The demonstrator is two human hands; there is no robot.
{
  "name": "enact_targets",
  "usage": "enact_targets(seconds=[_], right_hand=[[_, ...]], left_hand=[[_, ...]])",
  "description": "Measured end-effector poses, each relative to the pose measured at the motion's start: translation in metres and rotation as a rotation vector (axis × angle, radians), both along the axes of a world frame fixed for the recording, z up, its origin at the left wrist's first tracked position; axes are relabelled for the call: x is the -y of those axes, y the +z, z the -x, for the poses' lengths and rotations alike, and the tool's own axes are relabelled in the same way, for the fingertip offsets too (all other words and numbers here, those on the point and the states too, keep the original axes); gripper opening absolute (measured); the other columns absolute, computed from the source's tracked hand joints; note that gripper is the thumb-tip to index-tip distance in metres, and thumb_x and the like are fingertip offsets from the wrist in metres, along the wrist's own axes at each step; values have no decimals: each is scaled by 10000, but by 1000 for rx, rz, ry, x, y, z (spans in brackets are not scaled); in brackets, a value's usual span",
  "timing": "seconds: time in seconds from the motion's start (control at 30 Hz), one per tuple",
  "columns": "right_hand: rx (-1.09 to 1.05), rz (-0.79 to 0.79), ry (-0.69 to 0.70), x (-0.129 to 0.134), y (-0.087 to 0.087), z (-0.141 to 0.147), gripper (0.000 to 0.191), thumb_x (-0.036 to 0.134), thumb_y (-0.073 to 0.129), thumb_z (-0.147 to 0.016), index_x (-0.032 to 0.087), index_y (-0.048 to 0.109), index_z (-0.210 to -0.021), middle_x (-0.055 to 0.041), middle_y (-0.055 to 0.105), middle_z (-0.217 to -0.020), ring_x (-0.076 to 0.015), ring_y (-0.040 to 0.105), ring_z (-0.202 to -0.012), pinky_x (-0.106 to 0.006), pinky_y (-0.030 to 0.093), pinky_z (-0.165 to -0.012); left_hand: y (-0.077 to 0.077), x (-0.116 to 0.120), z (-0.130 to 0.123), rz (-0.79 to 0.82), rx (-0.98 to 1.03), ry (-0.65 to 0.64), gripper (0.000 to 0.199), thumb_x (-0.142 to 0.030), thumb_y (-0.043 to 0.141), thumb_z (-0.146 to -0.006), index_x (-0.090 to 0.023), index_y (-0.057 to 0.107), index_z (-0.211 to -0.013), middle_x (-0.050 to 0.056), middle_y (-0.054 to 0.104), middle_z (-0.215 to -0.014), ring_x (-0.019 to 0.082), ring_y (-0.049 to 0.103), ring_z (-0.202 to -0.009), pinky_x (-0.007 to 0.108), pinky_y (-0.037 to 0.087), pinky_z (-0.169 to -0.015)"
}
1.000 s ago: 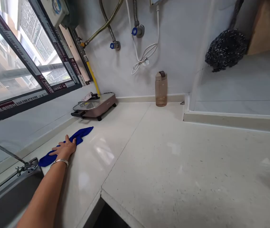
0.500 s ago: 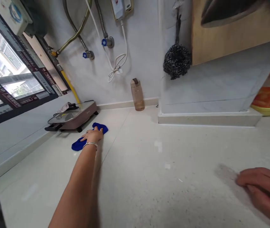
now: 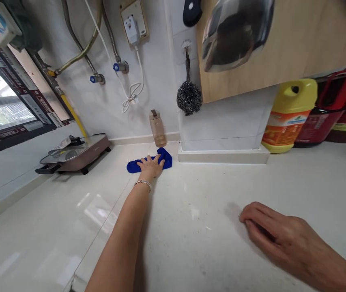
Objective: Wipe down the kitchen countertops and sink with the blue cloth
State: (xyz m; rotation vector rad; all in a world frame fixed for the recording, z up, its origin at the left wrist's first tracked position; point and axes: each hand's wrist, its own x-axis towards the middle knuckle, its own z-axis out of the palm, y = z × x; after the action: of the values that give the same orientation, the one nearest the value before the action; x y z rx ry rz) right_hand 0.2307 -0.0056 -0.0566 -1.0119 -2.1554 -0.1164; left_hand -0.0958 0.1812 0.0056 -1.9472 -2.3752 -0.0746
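Observation:
My left hand (image 3: 151,165) presses a blue cloth (image 3: 167,159) onto the pale glossy countertop (image 3: 191,243). Its fingers are spread over the cloth, which shows on both sides of the hand. Just behind the cloth, a tan translucent bottle (image 3: 158,132) stands upright against the wall. Over the counter at the lower right is my right hand (image 3: 278,233), its fingers curled and thumb tip close to them. I see nothing in its grasp. Small dark specks lie scattered on the countertop.
An electric pan with a glass lid (image 3: 75,153) sits at the left by the window. A steel scrubber (image 3: 189,98) hangs beside a wooden board (image 3: 282,48). A yellow jug (image 3: 294,101) and dark red-capped bottles (image 3: 323,117) stand at the right. Pipes and a plugged socket are on the wall.
My left hand has slid the blue cloth rightward, from beside the electric pan to in front of the bottle. The view has shifted right, showing more of my right hand and the jugs.

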Motion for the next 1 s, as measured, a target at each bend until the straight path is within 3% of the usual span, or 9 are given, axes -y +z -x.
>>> enact_targets(seconds=[0.27, 0.53, 0.67, 0.8, 0.93, 1.0], right_hand=[[58, 86, 108, -2, 4, -6, 206, 181, 380, -937, 219, 578, -895, -16, 644, -873, -115, 571, -566, -269, 420, -516], [126, 205, 95, 5, 22, -9, 239, 187, 368, -911, 205, 605, -897, -48, 676, -915, -175, 622, -734, -313, 449, -660], [138, 246, 79, 10, 28, -9, 261, 191, 373, -907, 196, 634, -898, -65, 687, -936, -193, 627, -788, -320, 448, -706], [139, 284, 65, 8, 32, -14, 265, 187, 390, -896, 191, 654, -891, -74, 696, -945, -194, 632, -816, -309, 446, -733], [141, 293, 43, 4, 33, -22, 272, 201, 392, -902, 185, 663, -914, -78, 700, -957, -198, 633, -834, -303, 442, -738], [142, 292, 39, 2, 33, -24, 275, 205, 393, -902, 181, 667, -919, -82, 701, -955, -198, 629, -825, -304, 441, -731]], left_hand=[[1, 94, -16, -17, -36, -136, 624, -645, 225, -930, -401, 350, -1490, 134, 424, -1509, 422, 386, -1367, 660, 306, -1091], [-1, 203, -56, -37, -17, -312, 552, -591, 281, -960, -412, 389, -1470, 93, 414, -1534, 415, 331, -1429, 645, 284, -1150], [4, 230, -63, -29, 31, -396, 486, -545, 375, -962, -419, 450, -1425, 55, 494, -1486, 362, 393, -1410, 581, 332, -1152], [37, 220, -51, -69, 152, -334, 457, -503, 361, -978, -290, 557, -1331, 111, 689, -1211, 306, 654, -1114, 489, 502, -990], [91, 197, -34, -272, 326, -188, 410, -435, 393, -981, -214, 593, -1264, 150, 684, -1225, 306, 653, -1119, 447, 496, -991], [115, 187, -27, -390, 454, -113, 449, -476, 377, -979, -182, 602, -1232, 172, 671, -1239, 296, 667, -1077, 413, 540, -917]])
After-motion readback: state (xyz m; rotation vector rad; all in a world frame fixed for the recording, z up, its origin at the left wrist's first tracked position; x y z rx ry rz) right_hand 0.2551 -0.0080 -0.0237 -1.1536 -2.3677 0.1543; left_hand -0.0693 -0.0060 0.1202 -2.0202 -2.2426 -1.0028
